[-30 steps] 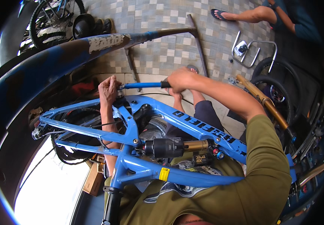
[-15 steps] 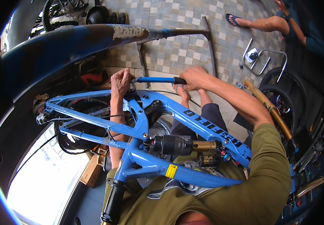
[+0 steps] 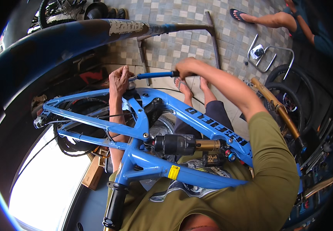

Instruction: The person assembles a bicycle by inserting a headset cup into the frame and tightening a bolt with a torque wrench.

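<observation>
A long wrench with a blue handle lies across the far side of a blue bike frame. My right hand is closed round the black end of the handle. At the other end my left hand is closed, fingers pinched over the wrench's head, just above a silver round fitting on the frame. The left forearm passes beneath the frame's tubes. A black and gold rear shock sits inside the frame, and a black seatpost-like tube points toward me.
A curved, worn blue-brown stand tube arches over the far side. A gold fork leg and tyres stand at right, near a bent metal rack. A cardboard box is at lower left. Another person's leg shows at far right.
The wrench's handle has swung a little, its right end moving away from me with my right hand. My left hand stays at the head. The whole view has shifted slightly.
</observation>
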`<state>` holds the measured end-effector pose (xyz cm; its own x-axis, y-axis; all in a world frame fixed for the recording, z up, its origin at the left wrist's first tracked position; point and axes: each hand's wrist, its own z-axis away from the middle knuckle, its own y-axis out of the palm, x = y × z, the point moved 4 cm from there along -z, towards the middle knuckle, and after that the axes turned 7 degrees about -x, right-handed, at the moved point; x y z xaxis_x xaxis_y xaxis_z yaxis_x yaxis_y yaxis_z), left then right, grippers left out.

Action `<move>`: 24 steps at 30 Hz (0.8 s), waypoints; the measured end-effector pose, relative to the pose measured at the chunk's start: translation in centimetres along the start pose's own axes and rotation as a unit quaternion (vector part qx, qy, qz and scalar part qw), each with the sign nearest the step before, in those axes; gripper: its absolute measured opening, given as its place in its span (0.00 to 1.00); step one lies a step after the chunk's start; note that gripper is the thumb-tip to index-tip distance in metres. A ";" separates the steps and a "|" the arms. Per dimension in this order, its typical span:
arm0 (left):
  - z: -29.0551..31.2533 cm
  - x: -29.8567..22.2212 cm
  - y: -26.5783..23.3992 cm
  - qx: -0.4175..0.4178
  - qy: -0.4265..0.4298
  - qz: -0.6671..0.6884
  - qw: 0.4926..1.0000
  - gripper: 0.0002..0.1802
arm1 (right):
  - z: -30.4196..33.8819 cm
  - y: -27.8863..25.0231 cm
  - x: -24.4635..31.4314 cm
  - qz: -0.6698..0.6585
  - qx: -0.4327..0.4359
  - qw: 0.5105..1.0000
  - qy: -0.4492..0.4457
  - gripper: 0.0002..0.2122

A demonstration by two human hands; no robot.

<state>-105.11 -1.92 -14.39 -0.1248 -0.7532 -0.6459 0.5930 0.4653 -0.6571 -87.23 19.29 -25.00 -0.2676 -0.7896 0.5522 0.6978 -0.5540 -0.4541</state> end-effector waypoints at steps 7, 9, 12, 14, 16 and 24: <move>-0.1 -0.6 0.0 0.002 0.014 0.004 1.000 0.25 | -5.2 3.1 -0.8 0.001 -0.150 0.989 0.001 0.16; 0.0 -0.7 0.1 -0.001 0.019 -0.002 1.000 0.24 | -1.5 2.3 -1.1 -0.006 -0.185 0.982 -0.047 0.14; 0.2 -1.7 -0.1 0.009 0.024 -0.012 1.000 0.25 | 5.3 -0.5 0.9 0.006 -0.158 0.987 -0.038 0.12; 0.3 -1.1 -0.3 0.004 0.033 -0.020 0.999 0.25 | 11.2 -3.1 5.0 -0.005 -0.093 0.995 -0.036 0.18; -0.4 -1.3 -0.1 0.001 0.031 -0.015 0.999 0.26 | 15.8 -5.2 9.1 -0.022 -0.084 0.994 -0.064 0.24; 0.3 -1.0 -0.5 -0.004 -0.005 -0.015 1.000 0.28 | 9.1 -2.2 4.6 0.028 -0.034 0.999 -0.023 0.21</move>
<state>-105.04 -1.52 -13.35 -0.1354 -0.7713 -0.6219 0.5824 0.4459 -0.6797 -83.98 19.25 -15.07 -0.1965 -0.8080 0.5555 0.6635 -0.5267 -0.5314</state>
